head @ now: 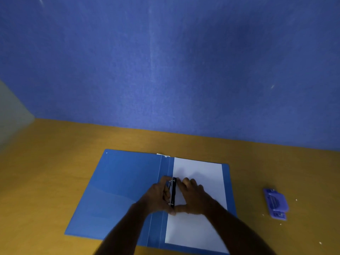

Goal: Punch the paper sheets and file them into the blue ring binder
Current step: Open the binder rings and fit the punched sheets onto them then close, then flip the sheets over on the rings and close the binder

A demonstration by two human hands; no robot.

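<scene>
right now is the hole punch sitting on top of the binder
No, the purple hole punch lies on the wooden table to the right of the open blue binder, apart from it.

Blue binder (117,190) lies open flat — white sheets (198,172) on its right half, black ring clip (173,192) at the spine; purple punch (276,204) at 3 o'clock.

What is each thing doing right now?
blue ring binder: open flat on the table
paper sheets: lying in the binder's right half
ring clip: both hands on it
left hand: pressing the clip
right hand: resting on the paper
hole punch: untouched, off to the right
</scene>
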